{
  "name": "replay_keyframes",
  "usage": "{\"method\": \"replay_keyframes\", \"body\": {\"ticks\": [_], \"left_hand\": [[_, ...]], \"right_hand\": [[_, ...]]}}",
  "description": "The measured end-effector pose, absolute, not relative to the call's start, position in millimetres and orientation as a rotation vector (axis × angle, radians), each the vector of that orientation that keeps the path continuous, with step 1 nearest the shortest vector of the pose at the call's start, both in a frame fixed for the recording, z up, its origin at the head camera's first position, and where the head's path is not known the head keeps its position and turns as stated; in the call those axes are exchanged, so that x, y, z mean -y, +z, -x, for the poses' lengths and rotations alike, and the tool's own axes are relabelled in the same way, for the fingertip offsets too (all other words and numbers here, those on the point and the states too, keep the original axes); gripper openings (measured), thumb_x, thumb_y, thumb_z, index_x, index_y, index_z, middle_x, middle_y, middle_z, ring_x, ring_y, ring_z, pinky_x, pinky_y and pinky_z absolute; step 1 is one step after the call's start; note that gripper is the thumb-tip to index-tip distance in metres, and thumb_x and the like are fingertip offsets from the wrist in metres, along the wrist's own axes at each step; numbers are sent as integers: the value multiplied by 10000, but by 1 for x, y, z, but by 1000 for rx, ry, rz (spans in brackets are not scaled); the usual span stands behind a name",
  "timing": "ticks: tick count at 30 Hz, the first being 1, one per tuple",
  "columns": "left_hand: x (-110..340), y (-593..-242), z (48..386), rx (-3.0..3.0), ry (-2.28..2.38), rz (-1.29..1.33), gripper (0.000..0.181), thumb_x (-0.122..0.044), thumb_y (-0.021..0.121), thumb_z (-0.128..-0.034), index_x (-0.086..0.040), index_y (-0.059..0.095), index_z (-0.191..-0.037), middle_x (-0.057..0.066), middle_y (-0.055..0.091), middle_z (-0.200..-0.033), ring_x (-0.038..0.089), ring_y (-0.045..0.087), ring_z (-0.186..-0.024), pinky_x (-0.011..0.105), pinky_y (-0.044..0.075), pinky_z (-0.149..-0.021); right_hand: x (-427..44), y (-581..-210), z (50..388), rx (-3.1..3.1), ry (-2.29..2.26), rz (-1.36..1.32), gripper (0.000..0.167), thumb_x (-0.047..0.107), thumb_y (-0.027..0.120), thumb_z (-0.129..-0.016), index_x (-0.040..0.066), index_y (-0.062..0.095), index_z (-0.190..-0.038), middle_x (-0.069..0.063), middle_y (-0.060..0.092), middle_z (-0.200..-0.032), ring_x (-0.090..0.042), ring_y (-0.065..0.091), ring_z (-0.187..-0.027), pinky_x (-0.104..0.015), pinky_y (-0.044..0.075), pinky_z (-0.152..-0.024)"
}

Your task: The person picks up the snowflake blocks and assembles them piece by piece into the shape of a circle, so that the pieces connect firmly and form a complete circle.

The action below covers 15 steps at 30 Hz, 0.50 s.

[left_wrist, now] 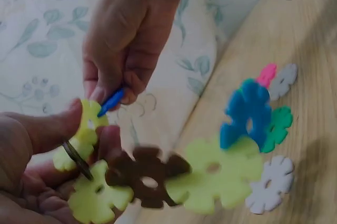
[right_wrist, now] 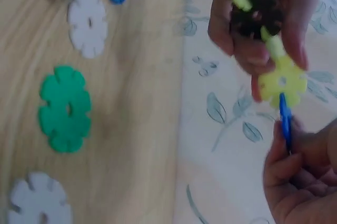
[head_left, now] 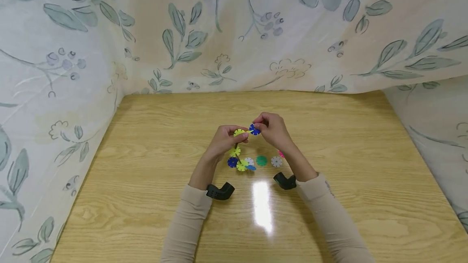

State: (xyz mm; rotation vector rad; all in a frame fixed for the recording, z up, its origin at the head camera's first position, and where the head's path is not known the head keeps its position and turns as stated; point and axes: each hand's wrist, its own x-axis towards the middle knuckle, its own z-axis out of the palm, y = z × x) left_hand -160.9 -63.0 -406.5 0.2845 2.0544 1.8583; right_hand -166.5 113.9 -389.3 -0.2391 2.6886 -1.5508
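Your left hand (head_left: 225, 142) grips a chain: four yellow discs (head_left: 242, 166), two brown (left_wrist: 132, 175), one light-blue (left_wrist: 247, 110). Your right hand (head_left: 273, 130) pinches one dark-blue disc (head_left: 255, 129). Loose: two white (head_left: 276, 162), one green (head_left: 261, 160), one pink (head_left: 281, 154).

The head view is brightly lit; a long white glare (head_left: 262, 208) is reflected from the pale yellow wood-grained tabletop (head_left: 146, 165), on which soft shadows are cast; both wrist views are dimmed and softened; in the left one, the brown, flower-shaped plastic disc (left_wrist: 147, 167) is blurred.
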Motion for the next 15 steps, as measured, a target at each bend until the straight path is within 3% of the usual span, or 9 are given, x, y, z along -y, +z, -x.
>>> {"method": "replay_keyframes", "body": {"ticks": [4, 7, 9, 13, 15], "left_hand": [[64, -410, 160, -2014, 1850, -272, 276, -94, 585, -895, 80, 596, -1110, 261, 651, -920, 324, 655, -875, 462, 503, -860], [66, -411, 159, -1972, 1821, -263, 272, -111, 550, -916, 74, 570, -1115, 311, 609, -988, 370, 629, -935, 525, 456, -906], [67, -411, 160, -1956, 1803, -255, 265, -124, 529, -927, 67, 560, -1109, 266, 617, -968, 444, 582, -994, 522, 455, -909], [66, -410, 161, -1949, 1797, -247, 306, -156, 502, -943, 116, 564, -1069, 136, 617, -848, 464, 574, -981, 489, 471, -905], [66, -410, 161, -1964, 1792, -256, 324, -183, 495, -950, 118, 580, -1034, 47, 604, -789, 450, 590, -956, 419, 501, -861]], "right_hand": [[-113, -391, 166, -2689, -1521, 266, 98, 67, 582, -892, 3, 656, -885, -143, 657, -819, -216, 562, -651, -228, 422, -543], [-114, -391, 168, -2646, -1515, 319, 124, 94, 591, -889, 2, 671, -907, -144, 667, -830, -290, 606, -714, -259, 473, -595], [-115, -391, 168, -2613, -1523, 346, 141, 106, 593, -888, 0, 675, -927, -146, 670, -844, -331, 622, -771, -306, 509, -643], [-115, -393, 169, -2564, -1543, 384, 150, 106, 588, -891, -4, 672, -950, -150, 672, -864, -288, 623, -760, -416, 526, -697], [-113, -394, 168, -2540, -1554, 401, 146, 96, 584, -893, -12, 663, -951, -158, 669, -860, -283, 624, -755, -458, 520, -707]]}}
